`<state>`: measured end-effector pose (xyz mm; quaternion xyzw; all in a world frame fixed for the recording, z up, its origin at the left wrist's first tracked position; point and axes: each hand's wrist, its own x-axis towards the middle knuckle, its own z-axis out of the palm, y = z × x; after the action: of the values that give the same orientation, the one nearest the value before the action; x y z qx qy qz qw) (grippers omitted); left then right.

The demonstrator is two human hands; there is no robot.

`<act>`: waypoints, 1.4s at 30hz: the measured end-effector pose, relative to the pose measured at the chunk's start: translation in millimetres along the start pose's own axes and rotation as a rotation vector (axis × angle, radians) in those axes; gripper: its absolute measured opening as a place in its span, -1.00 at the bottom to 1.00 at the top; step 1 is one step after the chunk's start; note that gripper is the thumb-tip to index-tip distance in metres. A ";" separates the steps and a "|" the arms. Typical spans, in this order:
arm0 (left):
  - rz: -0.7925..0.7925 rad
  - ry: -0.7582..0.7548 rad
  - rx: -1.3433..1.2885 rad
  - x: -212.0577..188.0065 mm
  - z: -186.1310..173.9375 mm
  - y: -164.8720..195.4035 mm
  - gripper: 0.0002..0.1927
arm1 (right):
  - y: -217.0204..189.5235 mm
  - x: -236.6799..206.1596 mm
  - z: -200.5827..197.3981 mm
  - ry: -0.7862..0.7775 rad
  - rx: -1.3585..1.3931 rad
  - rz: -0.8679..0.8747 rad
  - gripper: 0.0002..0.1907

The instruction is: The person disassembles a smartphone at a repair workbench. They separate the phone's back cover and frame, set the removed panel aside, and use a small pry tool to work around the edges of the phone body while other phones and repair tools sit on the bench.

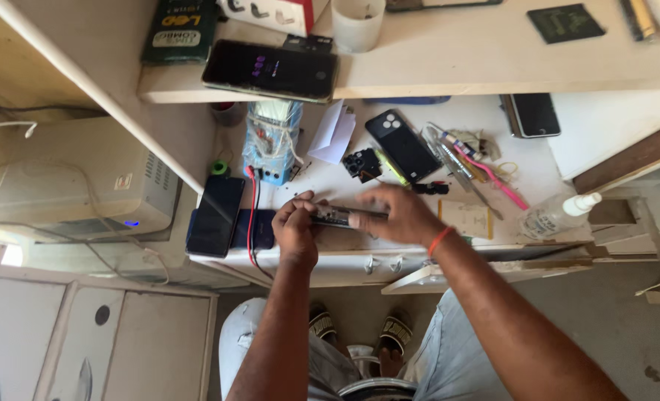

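Both my hands hold a slim dark phone (335, 216), seen edge-on, above the front of the white workbench (419, 167). My left hand (296, 226) grips its left end with fingers curled over it. My right hand (397, 214) covers its right end, fingers closed around the edge; an orange band circles that wrist. A black phone back cover (402, 145) with a camera cutout lies just beyond my hands. A small black part (362, 164) sits beside it.
A dark phone (215, 215) lies at the bench's left edge by red and black wires (252, 215) from a blue box (272, 141). Tweezers and pink tools (478, 167), a spray bottle (556, 216) lie right. Another phone (270, 70) rests on the shelf above.
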<state>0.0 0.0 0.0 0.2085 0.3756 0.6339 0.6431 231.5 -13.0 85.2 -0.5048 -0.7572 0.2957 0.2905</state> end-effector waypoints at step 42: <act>-0.069 -0.038 0.046 -9.3 11.6 28.1 -0.77 | 108.2 -387.9 -98.2 1.094 1.146 0.579 -0.91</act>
<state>-9.0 -3.5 30.3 0.2221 0.3847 0.5984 0.6668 492.9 -326.9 14.7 -0.5258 -0.0835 0.4108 0.7401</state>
